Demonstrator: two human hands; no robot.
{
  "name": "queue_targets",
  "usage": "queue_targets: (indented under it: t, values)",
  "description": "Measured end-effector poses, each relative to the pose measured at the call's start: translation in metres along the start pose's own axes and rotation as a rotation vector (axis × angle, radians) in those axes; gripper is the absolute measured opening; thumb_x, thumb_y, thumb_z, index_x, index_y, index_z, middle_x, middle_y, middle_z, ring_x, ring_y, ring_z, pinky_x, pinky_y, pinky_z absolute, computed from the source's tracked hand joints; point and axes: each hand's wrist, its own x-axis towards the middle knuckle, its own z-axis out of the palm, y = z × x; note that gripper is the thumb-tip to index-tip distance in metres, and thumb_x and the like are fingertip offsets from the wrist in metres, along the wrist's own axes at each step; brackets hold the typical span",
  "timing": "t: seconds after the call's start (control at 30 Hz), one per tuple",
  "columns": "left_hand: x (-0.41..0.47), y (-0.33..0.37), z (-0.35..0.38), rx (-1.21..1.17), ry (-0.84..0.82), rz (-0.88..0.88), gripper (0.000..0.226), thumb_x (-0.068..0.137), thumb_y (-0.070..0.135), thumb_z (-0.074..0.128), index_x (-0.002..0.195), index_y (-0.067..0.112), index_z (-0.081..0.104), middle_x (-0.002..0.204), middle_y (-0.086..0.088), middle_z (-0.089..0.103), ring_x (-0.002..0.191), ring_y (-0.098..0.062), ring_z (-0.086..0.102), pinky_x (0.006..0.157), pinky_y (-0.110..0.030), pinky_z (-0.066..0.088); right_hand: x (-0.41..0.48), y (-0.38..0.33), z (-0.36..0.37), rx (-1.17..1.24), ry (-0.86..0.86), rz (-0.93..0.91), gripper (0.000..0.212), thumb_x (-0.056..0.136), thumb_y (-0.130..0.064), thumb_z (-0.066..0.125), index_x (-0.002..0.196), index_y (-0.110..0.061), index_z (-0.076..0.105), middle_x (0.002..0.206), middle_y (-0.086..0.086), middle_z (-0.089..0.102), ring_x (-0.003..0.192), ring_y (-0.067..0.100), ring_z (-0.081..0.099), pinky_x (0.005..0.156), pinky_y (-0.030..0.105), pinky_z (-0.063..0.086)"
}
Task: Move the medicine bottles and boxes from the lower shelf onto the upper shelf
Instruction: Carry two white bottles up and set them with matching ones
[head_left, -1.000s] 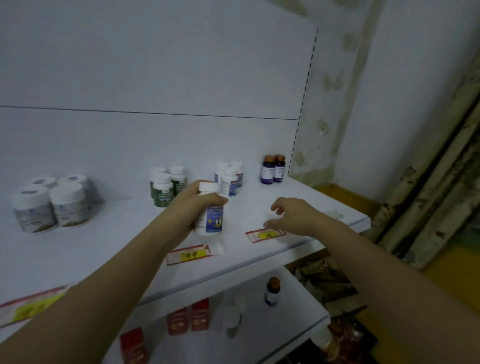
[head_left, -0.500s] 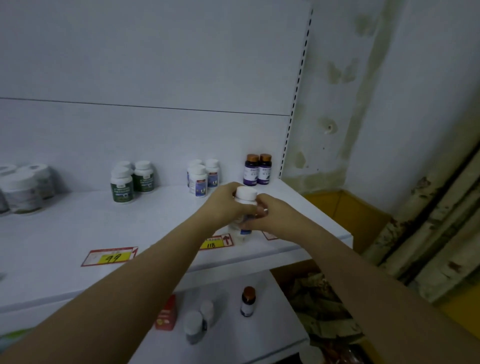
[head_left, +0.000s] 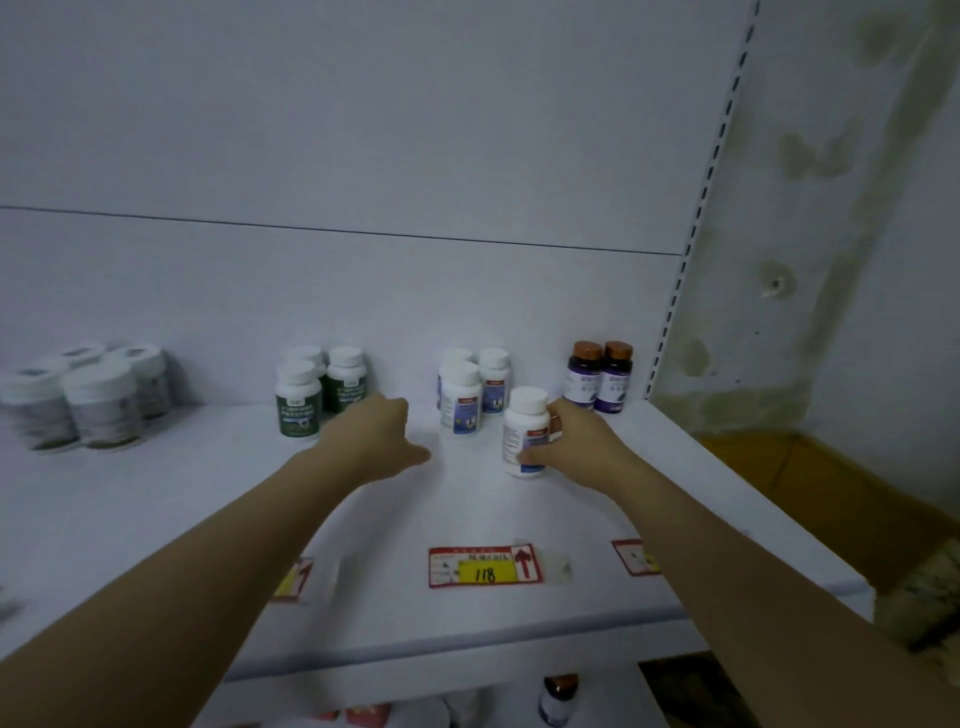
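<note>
- Right grip (head_left: 576, 441) clasps a white blue-labelled bottle (head_left: 524, 431) that stands upright on the upper shelf (head_left: 467, 519). The left grip (head_left: 376, 436) hovers just left of it, fingers relaxed, holding nothing.
- Nearest, on the lower shelf (head_left: 608, 691), a brown-capped bottle (head_left: 558, 696) stands upright, with the tops of red boxes (head_left: 363, 716) to its left.
- At the upper shelf's front edge lies a red-and-yellow price tag (head_left: 485, 566) marked 118.
- Along the back wall, left to right: wide white jars (head_left: 98, 400), green-labelled bottles (head_left: 298, 400), blue-labelled bottles (head_left: 460, 397) and two purple-labelled bottles (head_left: 597, 379). The held bottle stands between the last two groups, slightly forward.
</note>
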Motion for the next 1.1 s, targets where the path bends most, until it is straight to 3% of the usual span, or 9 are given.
queue_targets:
  t: [0.23, 0.43, 0.83, 0.97, 1.1]
  values:
    - [0.024, -0.021, 0.013, 0.069, 0.025, -0.026, 0.054, 0.085, 0.049, 0.058, 0.123, 0.012, 0.050, 0.122, -0.009, 0.054, 0.105, -0.025, 0.055, 0.089, -0.037, 0.049, 0.045, 0.000, 0.017, 0.009, 0.048, 0.019, 0.055, 0.076, -0.023, 0.077, 0.121, -0.009, 0.049, 0.123, 0.006, 0.060, 0.095, 0.013, 0.052, 0.078, 0.024, 0.040]
    - [0.039, -0.023, 0.022, 0.080, 0.021, -0.040, 0.049, 0.087, 0.044, 0.056, 0.122, 0.011, 0.050, 0.122, -0.009, 0.054, 0.107, -0.026, 0.055, 0.087, -0.036, 0.049, 0.070, -0.002, 0.030, -0.002, 0.108, 0.012, 0.055, 0.076, -0.022, 0.077, 0.120, -0.006, 0.050, 0.122, 0.010, 0.062, 0.109, 0.024, 0.059, 0.077, 0.025, 0.041]
    - [0.051, -0.017, 0.025, 0.078, 0.011, -0.090, 0.045, 0.088, 0.040, 0.055, 0.122, 0.011, 0.050, 0.121, -0.009, 0.054, 0.104, -0.025, 0.055, 0.084, -0.033, 0.049, 0.088, 0.002, 0.027, -0.080, 0.053, -0.023, 0.053, 0.076, -0.024, 0.077, 0.120, -0.005, 0.055, 0.120, 0.009, 0.064, 0.107, 0.022, 0.061, 0.075, 0.023, 0.041]
    - [0.045, -0.010, 0.024, 0.115, -0.012, -0.102, 0.043, 0.087, 0.041, 0.057, 0.119, 0.012, 0.052, 0.119, -0.007, 0.055, 0.102, -0.023, 0.056, 0.084, -0.034, 0.051, 0.074, 0.009, 0.012, -0.219, -0.015, -0.004, 0.068, 0.081, -0.033, 0.072, 0.135, -0.004, 0.044, 0.132, 0.012, 0.053, 0.116, 0.025, 0.055, 0.085, 0.028, 0.044]
    - [0.029, 0.002, 0.018, 0.146, -0.051, -0.136, 0.043, 0.088, 0.042, 0.057, 0.117, 0.011, 0.053, 0.112, -0.006, 0.057, 0.099, -0.023, 0.056, 0.085, -0.034, 0.051, 0.054, 0.018, -0.009, -0.436, -0.112, 0.008, 0.068, 0.084, -0.042, 0.066, 0.136, -0.005, 0.042, 0.137, 0.015, 0.046, 0.122, 0.028, 0.048, 0.100, 0.034, 0.043]
